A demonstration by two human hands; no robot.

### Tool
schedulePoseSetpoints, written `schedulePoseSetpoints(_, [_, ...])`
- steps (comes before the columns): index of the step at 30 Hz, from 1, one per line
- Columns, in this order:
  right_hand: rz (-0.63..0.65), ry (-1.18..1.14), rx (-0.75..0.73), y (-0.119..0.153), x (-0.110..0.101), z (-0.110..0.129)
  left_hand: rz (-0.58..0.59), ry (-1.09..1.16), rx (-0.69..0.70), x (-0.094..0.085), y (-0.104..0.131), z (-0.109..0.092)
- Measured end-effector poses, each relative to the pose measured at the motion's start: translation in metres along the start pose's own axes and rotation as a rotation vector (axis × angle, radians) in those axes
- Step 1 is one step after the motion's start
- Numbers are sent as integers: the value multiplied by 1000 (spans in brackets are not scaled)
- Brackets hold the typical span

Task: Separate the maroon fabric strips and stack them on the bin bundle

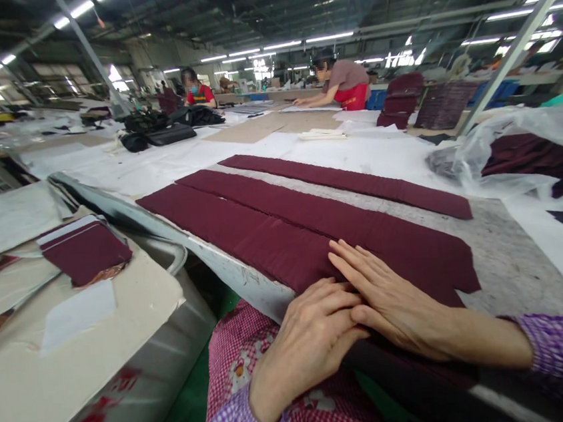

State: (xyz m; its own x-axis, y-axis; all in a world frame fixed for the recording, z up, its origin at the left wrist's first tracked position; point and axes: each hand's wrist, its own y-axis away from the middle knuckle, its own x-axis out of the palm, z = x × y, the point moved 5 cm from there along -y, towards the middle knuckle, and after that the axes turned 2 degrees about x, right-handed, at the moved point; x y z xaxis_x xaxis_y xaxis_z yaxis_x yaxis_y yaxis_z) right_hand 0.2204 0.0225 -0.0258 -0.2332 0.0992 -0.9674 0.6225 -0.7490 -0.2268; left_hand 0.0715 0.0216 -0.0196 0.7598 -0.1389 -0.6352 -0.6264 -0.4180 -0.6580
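Long maroon fabric panels lie on the table in front of me. The nearest maroon panel reaches the table's near edge, and part of it hangs down there. My left hand is at that edge, its fingers bent together over the fabric; the fingertips are partly hidden beside my other hand. My right hand lies flat on the cloth with fingers stretched out, its thumb touching my left hand. Behind the near panel is a second maroon panel with a notched right end. Farther back lies a narrow maroon strip.
A bin covered with board stands at left, carrying a stack of maroon pieces. Black bundles lie farther back. Clear plastic wraps dark fabric at right, near a slanted metal pole. Two people work across the tables.
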Motion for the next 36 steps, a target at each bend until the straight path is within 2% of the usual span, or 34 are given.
schedulePoseSetpoints(2, [16, -18, -12, 14, -5, 0, 30, 69, 0, 0, 3, 4])
schedulePoseSetpoints(4, [21, -134, 18, 26, -16, -5, 17, 162, 7, -4, 7, 8])
schedulePoseSetpoints(7, [-47, -311, 172, 33, -33, -26, -135, 207, -24, -18, 14, 16])
schedulePoseSetpoints(10, [-144, -293, 249, 28, -44, -50, -253, 115, -57, -26, 19, 19])
schedulePoseSetpoints(12, [-139, -264, 205, 19, -47, -58, -274, 85, -60, -26, 20, 18])
schedulePoseSetpoints(15, [-22, -282, 104, 3, -48, -60, -328, 59, -94, -27, 24, 18])
schedulePoseSetpoints(18, [75, -316, 13, -12, -48, -55, -433, -10, -156, -38, 33, 23])
schedulePoseSetpoints(21, [78, -348, -15, -23, -47, -49, -490, -89, -177, -49, 41, 24])
schedulePoseSetpoints(25, [49, -386, -17, -30, -46, -39, -435, -74, -138, -47, 40, 17])
schedulePoseSetpoints(28, [146, -400, -107, -32, -42, -29, -382, -61, -139, -36, 37, 13])
schedulePoseSetpoints(30, [214, -379, -165, -35, -40, -27, -396, -71, -160, -33, 37, 13])
schedulePoseSetpoints(36, [365, -295, -200, -60, -37, -34, -444, -112, -167, -36, 37, 14])
